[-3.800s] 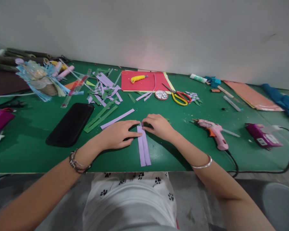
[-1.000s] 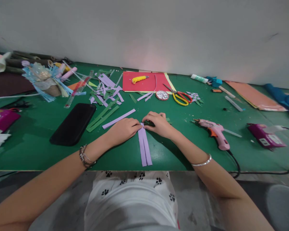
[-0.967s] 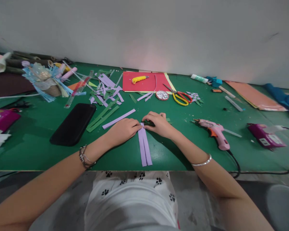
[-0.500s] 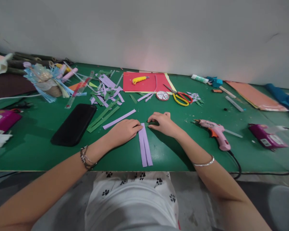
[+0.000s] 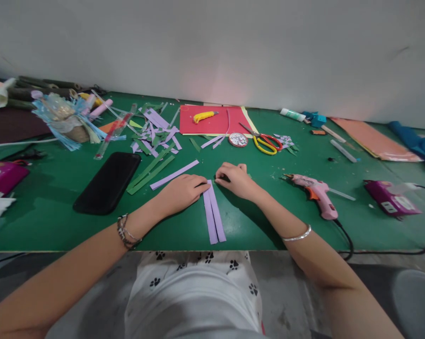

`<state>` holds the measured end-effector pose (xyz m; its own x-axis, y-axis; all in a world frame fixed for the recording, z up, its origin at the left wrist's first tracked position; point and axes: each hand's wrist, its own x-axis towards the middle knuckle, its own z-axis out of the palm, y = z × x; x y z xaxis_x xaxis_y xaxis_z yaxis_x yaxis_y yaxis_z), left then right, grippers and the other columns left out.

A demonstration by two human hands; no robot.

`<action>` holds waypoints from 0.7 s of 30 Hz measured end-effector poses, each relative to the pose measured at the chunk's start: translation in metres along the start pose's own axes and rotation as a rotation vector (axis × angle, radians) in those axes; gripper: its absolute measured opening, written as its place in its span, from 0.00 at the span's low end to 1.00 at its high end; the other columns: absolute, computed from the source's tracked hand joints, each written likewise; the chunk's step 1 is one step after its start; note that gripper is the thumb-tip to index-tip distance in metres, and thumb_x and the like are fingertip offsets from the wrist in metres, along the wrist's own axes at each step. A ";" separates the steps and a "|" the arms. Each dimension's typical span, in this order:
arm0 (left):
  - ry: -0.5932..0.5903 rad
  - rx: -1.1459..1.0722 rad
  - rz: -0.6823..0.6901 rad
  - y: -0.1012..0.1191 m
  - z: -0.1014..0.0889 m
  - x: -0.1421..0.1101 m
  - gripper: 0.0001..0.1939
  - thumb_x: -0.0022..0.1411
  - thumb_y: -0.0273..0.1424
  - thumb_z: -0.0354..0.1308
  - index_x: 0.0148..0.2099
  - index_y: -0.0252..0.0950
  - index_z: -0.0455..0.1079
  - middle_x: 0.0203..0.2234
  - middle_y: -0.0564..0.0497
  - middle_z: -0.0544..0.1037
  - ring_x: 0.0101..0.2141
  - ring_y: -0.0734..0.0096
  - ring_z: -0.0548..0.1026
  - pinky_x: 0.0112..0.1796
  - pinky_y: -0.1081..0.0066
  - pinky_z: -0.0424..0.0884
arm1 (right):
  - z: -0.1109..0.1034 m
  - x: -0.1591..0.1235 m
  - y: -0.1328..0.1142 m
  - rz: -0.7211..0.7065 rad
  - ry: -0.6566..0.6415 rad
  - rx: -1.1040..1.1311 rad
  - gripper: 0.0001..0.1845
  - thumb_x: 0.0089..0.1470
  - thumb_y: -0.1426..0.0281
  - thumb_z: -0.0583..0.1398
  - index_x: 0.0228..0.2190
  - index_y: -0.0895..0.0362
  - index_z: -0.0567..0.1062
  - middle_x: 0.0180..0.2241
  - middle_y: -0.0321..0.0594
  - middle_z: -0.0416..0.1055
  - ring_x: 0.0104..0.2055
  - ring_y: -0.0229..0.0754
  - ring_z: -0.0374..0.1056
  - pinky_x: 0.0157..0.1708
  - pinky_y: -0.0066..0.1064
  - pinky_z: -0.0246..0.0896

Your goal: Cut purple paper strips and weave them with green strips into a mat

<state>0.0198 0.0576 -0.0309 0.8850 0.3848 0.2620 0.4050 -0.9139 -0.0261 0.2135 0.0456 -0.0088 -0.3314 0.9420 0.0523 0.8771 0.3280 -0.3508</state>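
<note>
Two long purple paper strips [image 5: 216, 221] lie side by side in front of me, together at the far end and slightly spread at the near end. My left hand [image 5: 186, 190] is closed, thumb and fingertips on the far end of the left strip. My right hand [image 5: 237, 181] is just to the right of the strips' far end, apart from them, with thumb and forefinger pinched together. What that pinch holds, if anything, is hidden. A green bit [image 5: 249, 175] shows behind my right hand. A loose purple strip [image 5: 174, 174] lies beyond my left hand.
Left: a black phone [image 5: 108, 183], green strips [image 5: 151, 174] and a paper-scrap heap [image 5: 156, 129]. Behind: a yellow cutter [image 5: 203, 116] on red paper [image 5: 187, 125], a round container [image 5: 238, 139] and scissors [image 5: 265, 142]. Right: a pink glue gun [image 5: 314, 193], its cord, and a purple power block [image 5: 391, 198].
My left hand has drawn its spread fingers together on the strips' far end. My right hand has moved off the strips to the right. The strips' near ends have spread slightly.
</note>
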 end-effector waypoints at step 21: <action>0.013 0.003 0.043 0.004 -0.005 0.001 0.14 0.56 0.21 0.48 0.44 0.29 0.68 0.41 0.43 0.74 0.42 0.63 0.70 0.43 0.64 0.67 | -0.020 -0.002 0.008 0.028 -0.093 0.024 0.09 0.49 0.66 0.57 0.24 0.59 0.70 0.23 0.33 0.67 0.28 0.35 0.60 0.33 0.30 0.38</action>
<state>0.0218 0.0535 -0.0257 0.8986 0.3439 0.2726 0.3678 -0.9290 -0.0404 0.2277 0.0477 0.0070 -0.3390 0.9398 -0.0441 0.8781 0.2992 -0.3733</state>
